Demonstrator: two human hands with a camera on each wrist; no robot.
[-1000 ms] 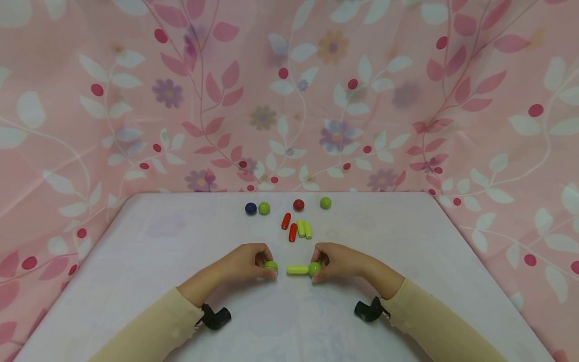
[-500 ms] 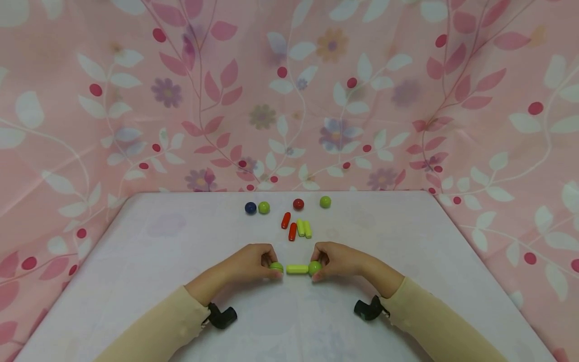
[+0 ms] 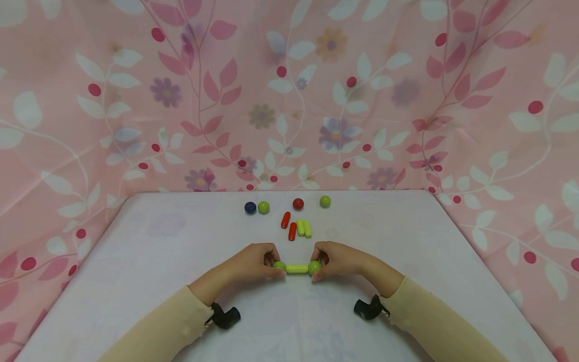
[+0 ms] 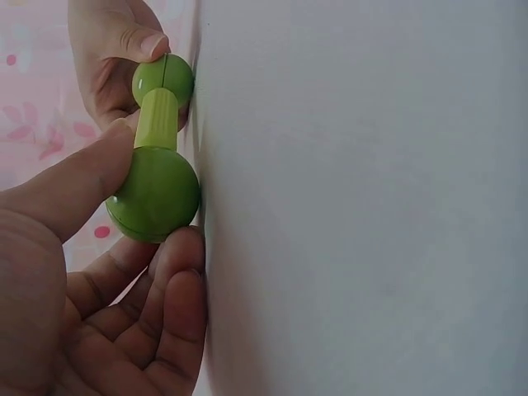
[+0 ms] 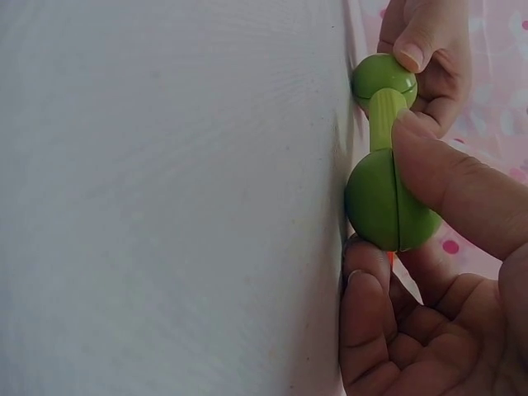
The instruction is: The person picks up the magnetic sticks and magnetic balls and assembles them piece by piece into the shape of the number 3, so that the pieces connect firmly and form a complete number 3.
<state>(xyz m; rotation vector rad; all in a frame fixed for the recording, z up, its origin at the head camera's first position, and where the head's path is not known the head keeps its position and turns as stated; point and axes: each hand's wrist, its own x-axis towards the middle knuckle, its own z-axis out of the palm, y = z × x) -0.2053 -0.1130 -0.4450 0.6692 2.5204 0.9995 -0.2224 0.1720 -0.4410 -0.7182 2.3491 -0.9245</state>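
My left hand (image 3: 256, 261) pinches a green ball (image 4: 157, 196) between thumb and fingers. Opposite it, my right hand (image 3: 336, 260) grips a second green ball (image 5: 388, 202) the same way. A yellow-green rod (image 3: 297, 269) lies level between the two balls, each end meeting one of them. A thin seam runs round each ball, seen in both wrist views. Whether the rod's ends are fixed to the balls cannot be told; the contact is partly behind the thumbs.
Beyond my hands lie two red rods (image 3: 292, 231) and two yellow-green rods (image 3: 304, 228). Farther back on the white table (image 3: 181, 226) sit a dark blue ball (image 3: 250, 207), a green ball (image 3: 264, 207), a red ball (image 3: 298, 203) and another green ball (image 3: 325, 201).
My left hand has moved right with its green ball, closing the gap to the rod's left end. The right hand, its ball and the rod have stayed nearly in place.
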